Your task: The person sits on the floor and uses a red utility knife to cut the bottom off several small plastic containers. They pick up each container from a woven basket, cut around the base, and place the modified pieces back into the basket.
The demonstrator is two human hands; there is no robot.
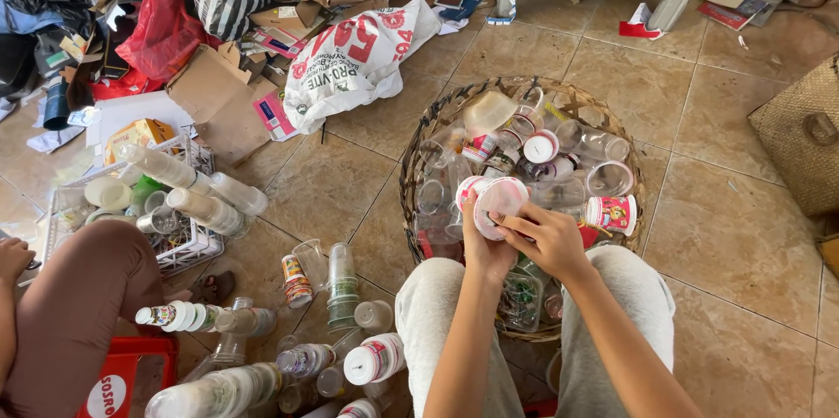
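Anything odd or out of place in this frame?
Mostly clutter. Torn cardboard and papers lie scattered beside the white sack, and loose bottles lie on their sides on the tiles. Both hands hold a plastic cup over the woven basket.

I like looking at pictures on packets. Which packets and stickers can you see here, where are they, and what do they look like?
Big white sack: on the floor above the basket, crumpled, red and green print.
Yellow box: left, behind the white wire rack, small and rectangular.
Labelled cup: right side of the woven basket, on its side, red and yellow band.
Clear cup: held in both hands, pink-red lid.
Red crate: bottom left, round white mark.
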